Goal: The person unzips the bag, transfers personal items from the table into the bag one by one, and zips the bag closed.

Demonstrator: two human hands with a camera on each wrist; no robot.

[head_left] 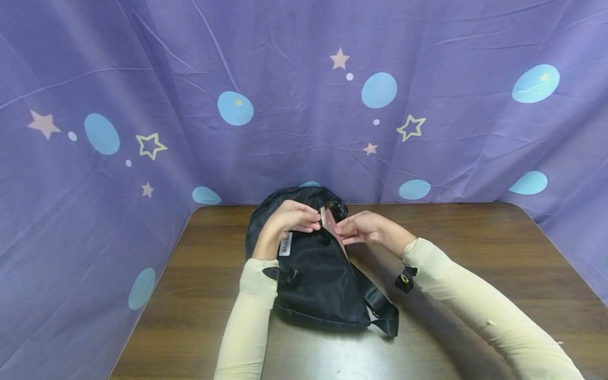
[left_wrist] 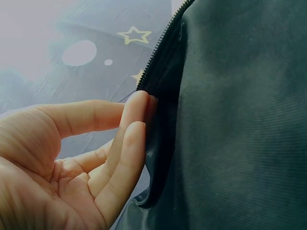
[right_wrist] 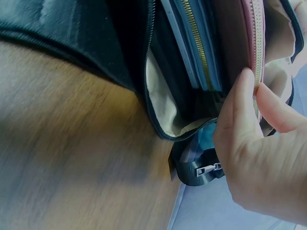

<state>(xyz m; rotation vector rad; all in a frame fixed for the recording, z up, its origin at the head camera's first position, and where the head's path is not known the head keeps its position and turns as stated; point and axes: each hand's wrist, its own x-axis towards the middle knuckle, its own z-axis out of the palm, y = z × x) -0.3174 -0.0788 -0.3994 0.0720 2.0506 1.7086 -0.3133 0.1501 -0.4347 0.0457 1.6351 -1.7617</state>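
A black fabric bag (head_left: 318, 285) stands on the table with its side zipper undone. My left hand (head_left: 293, 217) pinches the edge of that opening near the top; in the left wrist view its fingertips meet at the zipper teeth (left_wrist: 159, 48). My right hand (right_wrist: 264, 153) pinches the gold-zippered edge of a pink zip wallet (right_wrist: 235, 43) between thumb and fingers. Much of the wallet sits inside the bag, its lower part hidden. Beside it in the bag is a blue pouch (right_wrist: 208, 48) with a gold zipper. Cream lining (right_wrist: 160, 91) shows along the opening.
The brown wooden table (head_left: 475, 253) extends to both sides of the bag. A black strap (head_left: 380, 306) hangs from the bag's lower right onto the table. Behind the table and on its left hangs a purple curtain (head_left: 294, 142) with stars and blue ovals.
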